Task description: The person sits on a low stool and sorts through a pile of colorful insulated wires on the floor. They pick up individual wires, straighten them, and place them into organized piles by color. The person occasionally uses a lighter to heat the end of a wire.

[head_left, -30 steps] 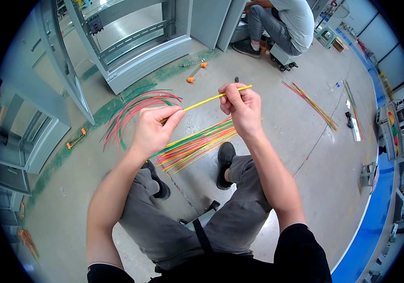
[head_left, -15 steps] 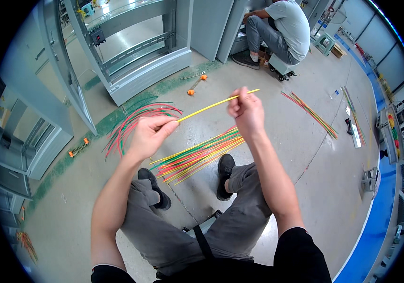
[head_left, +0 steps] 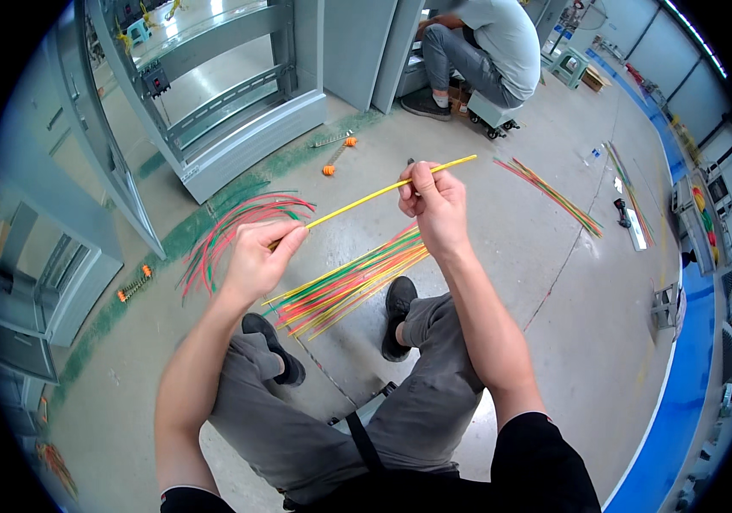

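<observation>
Cabinet (head_left: 54, 235), grey, at far L. Orange-ended spring (head_left: 134, 284) lies on flr nr it. Next R: curved bundle (head_left: 238, 222), red + green strands, on flr beyond L hand (head_left: 261, 259). L hand: thumb + forefinger pinched tight on yellow strand (head_left: 353, 206). Strand is up off flr, pulled straight btwn both hands, slanting up to R. Straight bundle (head_left: 345, 286), red/yellow/green, lies on flr below, just ahead of shoes (head_left: 398, 312). R hand (head_left: 436, 203): fingers curled in, thumb closed on strand nr R end; tip sticks out past. Farther R: seated co-worker (head_left: 503, 47), multicolour strands (head_left: 554, 198) on flr, black tool (head_left: 621, 211).
</observation>
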The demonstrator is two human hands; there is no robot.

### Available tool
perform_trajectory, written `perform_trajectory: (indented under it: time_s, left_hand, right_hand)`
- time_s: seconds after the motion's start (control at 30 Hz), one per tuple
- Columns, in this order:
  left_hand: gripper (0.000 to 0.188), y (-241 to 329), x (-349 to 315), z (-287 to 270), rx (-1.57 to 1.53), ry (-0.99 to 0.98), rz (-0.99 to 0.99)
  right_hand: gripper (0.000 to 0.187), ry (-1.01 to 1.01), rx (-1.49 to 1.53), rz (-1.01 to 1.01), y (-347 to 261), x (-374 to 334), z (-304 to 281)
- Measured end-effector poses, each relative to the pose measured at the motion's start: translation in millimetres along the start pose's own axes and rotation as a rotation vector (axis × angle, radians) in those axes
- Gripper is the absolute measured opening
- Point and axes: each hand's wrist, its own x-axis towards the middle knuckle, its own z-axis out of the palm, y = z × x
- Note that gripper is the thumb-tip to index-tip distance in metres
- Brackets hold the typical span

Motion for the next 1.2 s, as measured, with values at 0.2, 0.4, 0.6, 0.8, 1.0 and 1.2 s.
perform_trajectory:
  time_s: [0.2,0.4,0.6,0.8,1.0,1.2]
  left_hand:
    - [0.012,6.5,-3.8,0.4,-0.001,0.096,0.033]
    - [0.016,-1.3,-5.6,-5.1,0.002,0.021,-0.002]
    - [0.015,-0.7,-3.6,-21.2,-0.208,-0.128,-0.195]
    - [0.015,6.9,-7.3,-21.7,-0.039,-0.048,-0.076]
    - [0.013,1.2,-5.2,-14.8,0.101,-0.008,-0.029]
    - [0.011,-0.1,-3.9,-9.5,0.053,0.08,0.064]
  right_hand:
    - [0.033,0.0,0.27,0.166,6.5,5.3,3.9]
    - [0.031,-0.056,0.124,0.218,9.8,-1.5,13.6]
    - [0.034,-0.06,0.231,0.105,2.6,10.9,-2.0]
    - [0.031,-0.022,0.139,-0.011,-0.2,5.2,-0.9]
    - [0.03,-0.029,-0.189,-0.157,2.7,0.9,-0.2]
    - [0.031,-0.045,0.269,0.101,3.3,9.4,-1.7]
